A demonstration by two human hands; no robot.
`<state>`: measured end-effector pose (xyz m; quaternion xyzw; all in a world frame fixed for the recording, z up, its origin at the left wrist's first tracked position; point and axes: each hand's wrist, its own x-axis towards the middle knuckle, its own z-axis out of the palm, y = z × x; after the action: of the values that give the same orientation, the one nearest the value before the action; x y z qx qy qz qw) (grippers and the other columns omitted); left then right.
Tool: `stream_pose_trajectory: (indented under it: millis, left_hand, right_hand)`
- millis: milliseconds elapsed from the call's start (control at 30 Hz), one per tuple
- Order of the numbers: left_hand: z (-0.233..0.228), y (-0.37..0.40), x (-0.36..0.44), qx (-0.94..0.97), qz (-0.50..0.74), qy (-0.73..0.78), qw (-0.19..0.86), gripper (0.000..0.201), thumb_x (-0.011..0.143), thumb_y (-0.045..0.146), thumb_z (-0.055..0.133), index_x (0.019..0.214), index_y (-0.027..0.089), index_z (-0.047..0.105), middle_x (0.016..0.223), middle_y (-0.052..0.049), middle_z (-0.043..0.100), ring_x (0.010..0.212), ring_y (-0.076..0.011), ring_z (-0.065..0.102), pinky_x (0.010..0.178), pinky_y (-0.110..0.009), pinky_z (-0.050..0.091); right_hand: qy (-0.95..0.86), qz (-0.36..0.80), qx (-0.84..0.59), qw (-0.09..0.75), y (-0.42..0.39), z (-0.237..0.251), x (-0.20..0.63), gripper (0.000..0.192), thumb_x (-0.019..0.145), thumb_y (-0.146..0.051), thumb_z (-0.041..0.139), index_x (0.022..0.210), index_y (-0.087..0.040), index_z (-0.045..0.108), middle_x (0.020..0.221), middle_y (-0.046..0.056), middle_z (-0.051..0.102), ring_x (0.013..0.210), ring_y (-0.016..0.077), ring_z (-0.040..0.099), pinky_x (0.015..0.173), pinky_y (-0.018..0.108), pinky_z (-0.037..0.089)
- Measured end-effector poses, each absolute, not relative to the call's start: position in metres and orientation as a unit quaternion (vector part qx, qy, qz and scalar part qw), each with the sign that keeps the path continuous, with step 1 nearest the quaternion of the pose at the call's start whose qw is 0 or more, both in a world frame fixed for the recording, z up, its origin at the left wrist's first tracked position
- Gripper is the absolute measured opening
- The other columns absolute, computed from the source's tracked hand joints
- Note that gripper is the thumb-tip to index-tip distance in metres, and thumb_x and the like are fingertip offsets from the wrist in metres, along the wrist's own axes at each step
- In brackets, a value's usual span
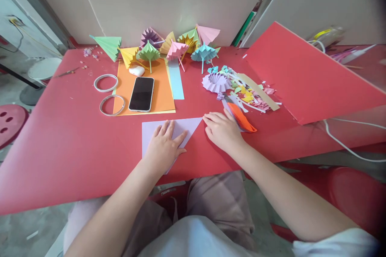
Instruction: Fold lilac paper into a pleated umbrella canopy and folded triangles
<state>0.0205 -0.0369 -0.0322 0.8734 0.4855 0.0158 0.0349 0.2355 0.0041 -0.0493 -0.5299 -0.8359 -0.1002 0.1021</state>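
A sheet of lilac paper (193,123), with one slanting edge on its right side, lies flat on the red table near the front edge. My left hand (165,142) rests on it with fingers spread. At the pointed right corner of the sheet is my right hand (224,130), its fingers stretched out over the tabletop and their tips by the corner. Whether they touch the paper I cannot tell. Just beyond my right hand lies an orange-handled tool (241,117), partly covered by the hand.
Folded paper umbrellas (177,50) line the back. A phone (141,94) and white case (136,71) sit on orange paper (165,100), beside two tape rolls (112,105). Paper scraps (249,94) lie to the right, near a raised red board (313,76) and white cable (343,143).
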Motion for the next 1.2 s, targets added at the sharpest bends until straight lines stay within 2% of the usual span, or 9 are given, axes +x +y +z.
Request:
stream_pose_trajectory:
  millis: [100, 167, 267, 333, 433, 533, 700, 900, 1200]
  left_hand:
    - [-0.032, -0.037, 0.020, 0.872, 0.015, 0.488, 0.039, 0.049, 0.084, 0.044, 0.054, 0.130, 0.028, 0.047, 0.140, -0.015, 0.040, 0.130, -0.0341, 0.035, 0.102, -0.047, 0.034]
    - [-0.032, -0.037, 0.020, 0.871, 0.012, 0.489, 0.043, 0.049, 0.084, 0.044, 0.054, 0.130, 0.028, 0.048, 0.140, -0.017, 0.039, 0.130, -0.0348, 0.034, 0.102, -0.047, 0.034]
    - [-0.033, -0.037, 0.020, 0.873, 0.018, 0.486, 0.040, 0.050, 0.083, 0.045, 0.055, 0.130, 0.028, 0.048, 0.139, -0.017, 0.040, 0.129, -0.0353, 0.036, 0.100, -0.049, 0.035]
    - [-0.034, -0.037, 0.020, 0.875, 0.032, 0.483, 0.029, 0.050, 0.083, 0.045, 0.055, 0.130, 0.028, 0.048, 0.139, -0.017, 0.042, 0.128, -0.0351, 0.037, 0.100, -0.049, 0.036]
    - [-0.037, -0.038, 0.019, 0.875, 0.046, 0.481, 0.014, 0.052, 0.082, 0.046, 0.055, 0.130, 0.027, 0.048, 0.137, -0.017, 0.043, 0.127, -0.0350, 0.039, 0.099, -0.049, 0.036]
    - [-0.040, -0.039, 0.018, 0.877, 0.056, 0.477, 0.007, 0.052, 0.082, 0.047, 0.055, 0.130, 0.028, 0.048, 0.137, -0.016, 0.043, 0.127, -0.0342, 0.039, 0.100, -0.048, 0.036]
    - [-0.045, -0.043, 0.017, 0.875, 0.069, 0.479, -0.005, 0.047, 0.089, 0.043, 0.046, 0.133, 0.027, 0.045, 0.139, -0.017, 0.041, 0.129, -0.0338, 0.037, 0.102, -0.048, 0.033]
    - [-0.050, -0.048, 0.018, 0.871, 0.087, 0.483, -0.018, 0.043, 0.093, 0.039, 0.039, 0.133, 0.025, 0.044, 0.141, -0.016, 0.039, 0.130, -0.0332, 0.035, 0.102, -0.050, 0.032]
    - [-0.052, -0.049, 0.018, 0.872, 0.083, 0.482, -0.016, 0.045, 0.092, 0.039, 0.039, 0.135, 0.024, 0.042, 0.141, -0.017, 0.038, 0.131, -0.0350, 0.032, 0.102, -0.052, 0.031]
  right_hand:
    - [-0.814, -0.099, -0.565, 0.089, 0.017, -0.044, 0.242, 0.029, 0.076, -0.010, 0.046, 0.089, -0.015, 0.072, 0.098, 0.010, 0.071, 0.100, 0.0271, 0.062, 0.103, 0.053, 0.033]
    - [-0.798, -0.093, -0.583, 0.120, 0.018, -0.041, 0.240, 0.028, 0.076, -0.010, 0.046, 0.086, -0.013, 0.073, 0.100, 0.011, 0.071, 0.100, 0.0278, 0.062, 0.101, 0.052, 0.036]
    - [-0.823, -0.061, -0.529, 0.197, 0.003, -0.045, 0.223, 0.035, 0.082, -0.011, 0.041, 0.104, -0.013, 0.068, 0.109, 0.010, 0.068, 0.103, 0.0208, 0.062, 0.101, 0.040, 0.042]
    - [-0.848, -0.032, -0.489, 0.202, -0.010, -0.052, 0.209, 0.036, 0.087, -0.014, 0.038, 0.110, -0.015, 0.065, 0.116, 0.009, 0.065, 0.110, 0.0186, 0.058, 0.099, 0.036, 0.044]
    - [-0.850, -0.013, -0.500, 0.164, -0.023, -0.062, 0.198, 0.036, 0.092, -0.023, 0.036, 0.117, -0.013, 0.061, 0.126, 0.014, 0.056, 0.119, 0.0233, 0.052, 0.102, 0.044, 0.039]
    - [-0.841, 0.000, -0.529, 0.116, -0.026, -0.064, 0.199, 0.040, 0.092, -0.032, 0.037, 0.126, -0.018, 0.052, 0.136, 0.014, 0.046, 0.126, 0.0267, 0.042, 0.102, 0.054, 0.034]
    - [-0.828, 0.018, -0.554, 0.082, -0.028, -0.057, 0.202, 0.049, 0.088, -0.045, 0.043, 0.131, -0.023, 0.047, 0.141, 0.014, 0.039, 0.130, 0.0298, 0.036, 0.103, 0.061, 0.026]
    - [-0.828, 0.019, -0.555, 0.080, -0.030, -0.060, 0.201, 0.057, 0.084, -0.052, 0.047, 0.133, -0.022, 0.045, 0.142, 0.015, 0.037, 0.131, 0.0311, 0.035, 0.102, 0.062, 0.025]
    - [-0.829, 0.022, -0.553, 0.086, -0.031, -0.061, 0.201, 0.064, 0.081, -0.056, 0.050, 0.134, -0.021, 0.043, 0.143, 0.016, 0.036, 0.131, 0.0324, 0.033, 0.102, 0.062, 0.026]
